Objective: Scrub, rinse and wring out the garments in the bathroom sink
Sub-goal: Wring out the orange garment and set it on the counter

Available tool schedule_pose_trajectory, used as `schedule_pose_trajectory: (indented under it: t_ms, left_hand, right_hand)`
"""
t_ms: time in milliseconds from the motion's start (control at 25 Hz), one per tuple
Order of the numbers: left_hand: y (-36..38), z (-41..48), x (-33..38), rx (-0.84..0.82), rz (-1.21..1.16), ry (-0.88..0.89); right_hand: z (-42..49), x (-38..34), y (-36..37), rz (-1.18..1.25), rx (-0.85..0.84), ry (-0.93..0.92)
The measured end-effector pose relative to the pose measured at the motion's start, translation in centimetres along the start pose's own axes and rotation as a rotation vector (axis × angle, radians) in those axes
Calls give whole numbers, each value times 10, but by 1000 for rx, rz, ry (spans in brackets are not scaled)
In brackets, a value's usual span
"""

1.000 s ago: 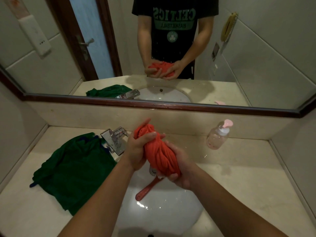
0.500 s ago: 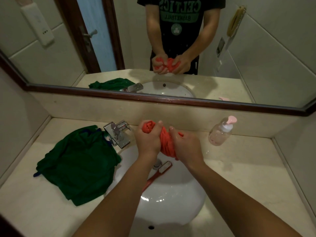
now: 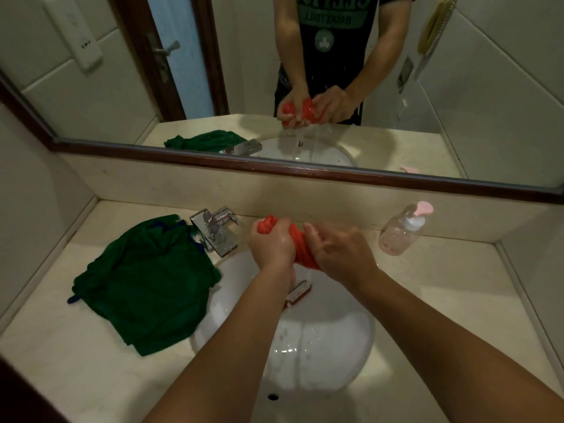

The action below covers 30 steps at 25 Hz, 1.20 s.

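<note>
Above the sink point(image 3: 320, 346) the red garment point(image 3: 300, 248) is clenched and twisted by the left hand point(image 3: 270, 248) and right hand point(image 3: 338, 254) — wringing is judged under way; left of the sink the green garment point(image 3: 146, 282) is laid on the counter point(image 3: 442, 285) — washed or not cannot be told.

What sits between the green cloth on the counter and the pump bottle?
In the head view: the chrome tap, then the left hand and right hand gripping a twisted red garment over the sink.
</note>
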<state>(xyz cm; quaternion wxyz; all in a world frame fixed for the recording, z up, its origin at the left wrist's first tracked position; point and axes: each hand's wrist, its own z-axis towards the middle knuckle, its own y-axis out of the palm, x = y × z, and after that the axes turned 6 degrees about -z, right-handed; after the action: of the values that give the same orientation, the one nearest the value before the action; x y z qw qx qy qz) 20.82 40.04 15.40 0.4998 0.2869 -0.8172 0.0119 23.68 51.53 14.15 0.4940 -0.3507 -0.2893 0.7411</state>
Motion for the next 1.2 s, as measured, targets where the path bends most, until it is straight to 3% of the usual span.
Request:
schedule_pose_trajectory:
  t_ms: [120,240,440,560,640,760,880,1040,1120,1200]
  left_hand:
    - [-8,8,-4,-74,92,71]
    - [-19,17,-3,-220,111,140]
    - [-36,29,9,-466,156,220]
    - [-45,36,15,-699,133,-8]
    - [-55,42,23,-831,243,-56]
    - [-64,49,25,-830,511,254]
    - [-58,44,18,-731,320,248]
    - [-49,36,13,-844,-68,56]
    - [-46,34,15,-840,-58,81]
    - [-43,30,12,-731,52,192]
  right_hand:
    - [-1,-9,-1,151,-235,326]
    - [-4,-12,-9,478,-461,675]
    - [-14,-30,-11,902,-506,1044]
    - [-15,-41,-13,1037,-548,1238]
    - [-13,-40,-19,1067,-643,1279]
    - [-11,-40,-22,1120,-707,1260]
    - [-12,-43,-18,1098,-761,1285]
    - [-13,-41,-14,1131,-831,1335]
    - [-11,-37,-15,1131,-795,1328]
    - [-10,-39,-17,1084,-716,1297]
